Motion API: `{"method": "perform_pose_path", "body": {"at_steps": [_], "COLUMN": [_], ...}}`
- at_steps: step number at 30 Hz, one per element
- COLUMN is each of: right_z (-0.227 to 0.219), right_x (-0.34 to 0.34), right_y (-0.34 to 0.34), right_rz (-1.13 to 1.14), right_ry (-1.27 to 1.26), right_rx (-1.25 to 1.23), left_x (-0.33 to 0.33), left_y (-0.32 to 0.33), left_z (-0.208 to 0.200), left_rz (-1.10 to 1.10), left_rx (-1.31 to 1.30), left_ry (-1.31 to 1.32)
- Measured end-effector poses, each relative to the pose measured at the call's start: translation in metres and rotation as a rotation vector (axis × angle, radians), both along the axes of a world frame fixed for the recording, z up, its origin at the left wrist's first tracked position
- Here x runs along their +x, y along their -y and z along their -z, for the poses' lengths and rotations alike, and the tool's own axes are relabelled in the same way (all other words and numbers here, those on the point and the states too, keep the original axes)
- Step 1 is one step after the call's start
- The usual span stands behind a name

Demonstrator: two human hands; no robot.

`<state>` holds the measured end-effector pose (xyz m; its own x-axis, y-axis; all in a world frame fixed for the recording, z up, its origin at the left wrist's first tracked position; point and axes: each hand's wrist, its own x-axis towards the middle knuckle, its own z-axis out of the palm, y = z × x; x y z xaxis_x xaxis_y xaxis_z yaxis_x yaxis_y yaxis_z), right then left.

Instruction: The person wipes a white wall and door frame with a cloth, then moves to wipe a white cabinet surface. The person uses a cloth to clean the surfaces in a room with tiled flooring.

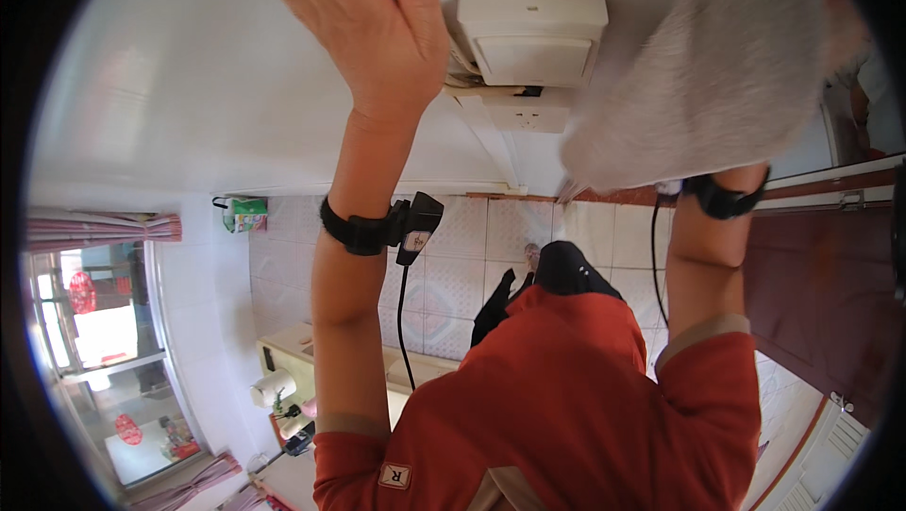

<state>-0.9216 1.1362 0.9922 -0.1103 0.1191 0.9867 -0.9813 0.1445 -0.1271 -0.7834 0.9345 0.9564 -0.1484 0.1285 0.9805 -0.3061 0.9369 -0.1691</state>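
Note:
Both my arms reach up along a white wall. My left hand is open against or just in front of it, thumb spread from the fingers; the fingertips run past the upper edge. A light grey cloth, smeared by motion, hangs from my right hand. That hand is mostly behind the cloth and blurred, so its grip barely shows. Between the two hands a white switch box is mounted on the wall, with a white socket beside it.
Cables run by the switch box. A dark red door stands at the right. On the left are a window with pink curtains and a green bag. A cream cabinet carries a white roll. Pale tiles cover the floor.

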Motion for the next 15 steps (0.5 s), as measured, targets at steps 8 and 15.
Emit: {"method": "perform_pose_path", "body": {"at_steps": [8,15], "right_z": [0.117,0.201], "right_x": [-0.026,-0.017], "right_y": [-0.004,-0.015], "right_rz": [0.026,0.001], "right_ry": [0.277,0.478], "right_rx": [0.038,0.161], "left_x": [0.028,0.049], "left_y": [-0.018,-0.090], "left_z": [-0.011,0.032], "left_rz": [-0.011,-0.003], "left_rx": [0.134,0.283], "left_ry": [0.128,0.089]}}
